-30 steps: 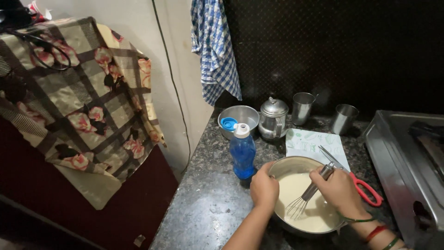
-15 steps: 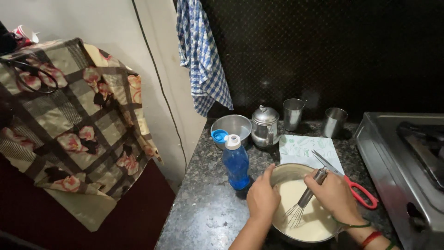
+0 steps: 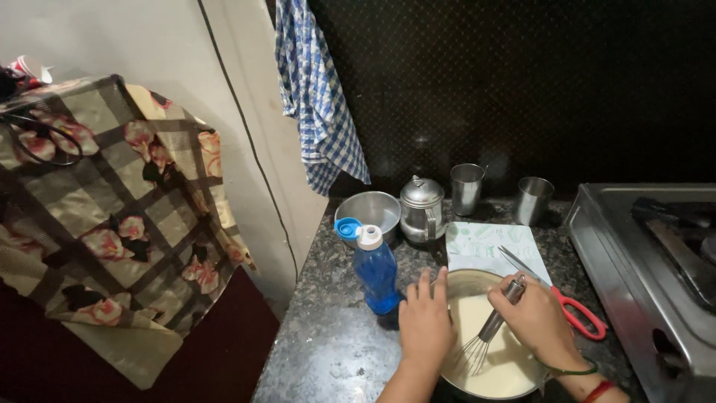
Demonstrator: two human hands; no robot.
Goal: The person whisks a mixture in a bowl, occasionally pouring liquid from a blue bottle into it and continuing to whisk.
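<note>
Low in the frame, my right hand (image 3: pixel 538 319) pinches the whisk (image 3: pixel 488 332), slanting down-left into the bowl (image 3: pixel 468 282); left hand (image 3: pixel 425 325), fingers together, steadies its rim.

A dark speckled stone bench (image 3: pixel 328 328) carried everything. Near its front stood a round metal bowl (image 3: pixel 477 283) of pale batter, with a blue plastic bottle (image 3: pixel 375 275) just beside it on the left. Behind the bottle sat an empty steel bowl (image 3: pixel 369 213), and next to that a small lidded steel kettle (image 3: pixel 421 209). Two steel cups (image 3: pixel 467 188) (image 3: pixel 534 198) stood at the back by the wall. A pale printed packet (image 3: pixel 485 248) lay flat behind the batter bowl, with red-handled scissors (image 3: pixel 574 313) resting partly across it. A steel stove (image 3: pixel 641 261) occupied the right end.
</note>
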